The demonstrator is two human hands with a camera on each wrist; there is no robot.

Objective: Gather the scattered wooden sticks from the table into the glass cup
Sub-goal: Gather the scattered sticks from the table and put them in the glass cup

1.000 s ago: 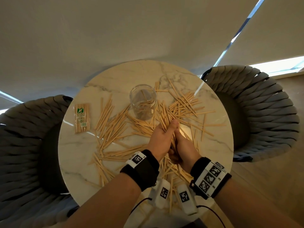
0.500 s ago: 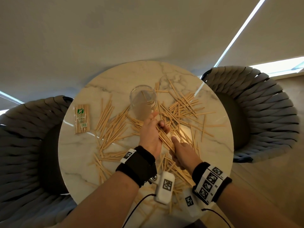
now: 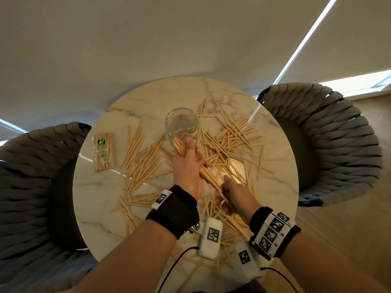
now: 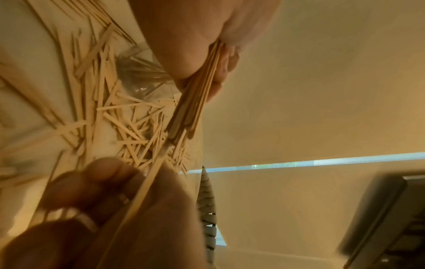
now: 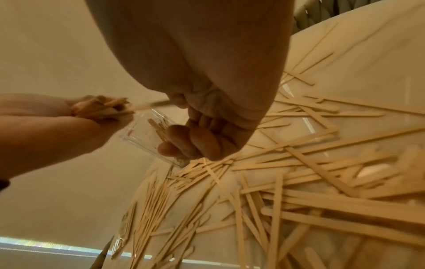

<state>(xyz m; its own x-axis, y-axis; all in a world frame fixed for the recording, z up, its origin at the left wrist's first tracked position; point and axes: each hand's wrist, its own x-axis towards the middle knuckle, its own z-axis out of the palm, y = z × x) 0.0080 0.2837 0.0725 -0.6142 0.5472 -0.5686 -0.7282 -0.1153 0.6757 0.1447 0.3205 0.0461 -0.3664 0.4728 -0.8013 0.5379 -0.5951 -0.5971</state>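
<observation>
The left hand (image 3: 187, 166) has its fingers curled tight round a bundle of thin flat pale wooden sticks (image 3: 179, 147), whose front ends stand just beside the near rim of the clear round glass cup (image 3: 182, 125); the bundle's back ends trail toward the right hand (image 3: 234, 194). The right hand's fingers are curled, and the left wrist view shows one long stick pinched between them. The cup stands upright past the middle of the round marble table (image 3: 99, 199) with only a few sticks inside, while many more sticks lie scattered on all sides of the cup; a sealed packet of sticks (image 3: 103, 152) lies well to the cup's left. The sticks look light, stiff and smooth, likely to slide and fan out of a loose hold, so gripping the bundle around its middle seems wise. The glass is fragile and light, and could tip if the stick ends knock its rim.
</observation>
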